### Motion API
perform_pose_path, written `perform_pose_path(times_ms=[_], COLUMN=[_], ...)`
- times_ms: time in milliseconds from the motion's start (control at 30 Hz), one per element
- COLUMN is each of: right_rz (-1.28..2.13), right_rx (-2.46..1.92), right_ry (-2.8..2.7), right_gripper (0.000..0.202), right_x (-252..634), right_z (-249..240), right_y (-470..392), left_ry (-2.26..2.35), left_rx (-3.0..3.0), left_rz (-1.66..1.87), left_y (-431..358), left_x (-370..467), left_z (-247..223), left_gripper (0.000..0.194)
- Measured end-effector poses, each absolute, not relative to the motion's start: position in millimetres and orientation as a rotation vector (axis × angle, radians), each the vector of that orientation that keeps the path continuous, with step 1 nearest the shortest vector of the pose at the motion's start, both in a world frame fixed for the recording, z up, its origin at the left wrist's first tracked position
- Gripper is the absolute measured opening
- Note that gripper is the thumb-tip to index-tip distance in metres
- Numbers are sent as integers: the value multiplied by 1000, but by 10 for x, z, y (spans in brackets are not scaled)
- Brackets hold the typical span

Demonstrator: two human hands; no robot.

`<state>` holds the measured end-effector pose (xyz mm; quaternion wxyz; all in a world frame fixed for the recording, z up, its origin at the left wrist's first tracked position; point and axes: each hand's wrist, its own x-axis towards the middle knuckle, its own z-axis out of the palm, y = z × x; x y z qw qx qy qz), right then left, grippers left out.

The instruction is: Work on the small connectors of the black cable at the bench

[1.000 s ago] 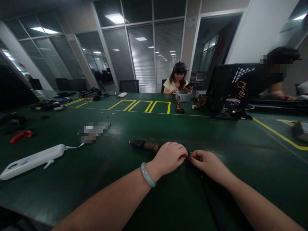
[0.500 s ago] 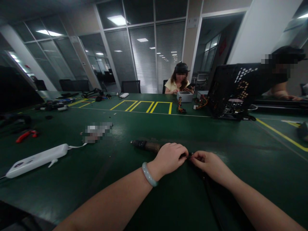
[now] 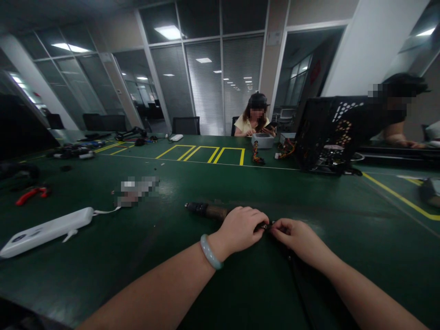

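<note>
A dark cylindrical tool (image 3: 211,211), much like an electric screwdriver, lies on the green tabletop (image 3: 165,261) with its tip pointing left. My left hand (image 3: 243,229), a pale bangle on its wrist, is wrapped over the tool's rear end. Close to its fingertips, my right hand (image 3: 292,233) pinches a small dark connector at that end. A black cable (image 3: 297,275) runs from there toward the near edge. The fingers hide most of the joint between tool and cable.
At left are a white power bank (image 3: 48,231) and red-handled pliers (image 3: 32,195). A black computer case (image 3: 330,135) stands at the back right. Across the table a person (image 3: 252,121) sits by a grey power supply (image 3: 263,140); another person (image 3: 395,110) leans at right.
A small gap with a shiny bit has appeared between my two hands' fingertips. The view has shifted slightly; both hands keep their places by the tool.
</note>
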<state>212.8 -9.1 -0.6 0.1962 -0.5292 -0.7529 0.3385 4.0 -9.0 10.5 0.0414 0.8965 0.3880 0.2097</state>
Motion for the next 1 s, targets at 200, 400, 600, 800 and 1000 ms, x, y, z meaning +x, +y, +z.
perform_pose_path(times_ms=[200, 400, 600, 800, 1000], right_rz=[973, 959, 975, 978, 970], right_rx=[-1484, -1468, -1475, -1469, -1484], right_ry=[-2104, -2085, -2067, -2075, -2084], right_gripper=[26, 25, 22, 23, 23], right_x=[2141, 2134, 2114, 2103, 2106], right_z=[-22, -16, 12, 1, -18], right_y=[-79, -96, -103, -83, -61], left_ry=[1217, 1157, 1250, 1191, 1176], left_rx=[2726, 2764, 2708, 2707, 2664], left_rz=[642, 621, 628, 645, 655], left_y=[-95, -88, -87, -50, -41], left_x=[40, 24, 45, 35, 18], left_z=[124, 124, 129, 118, 136], left_gripper=[12, 13, 18, 8, 15])
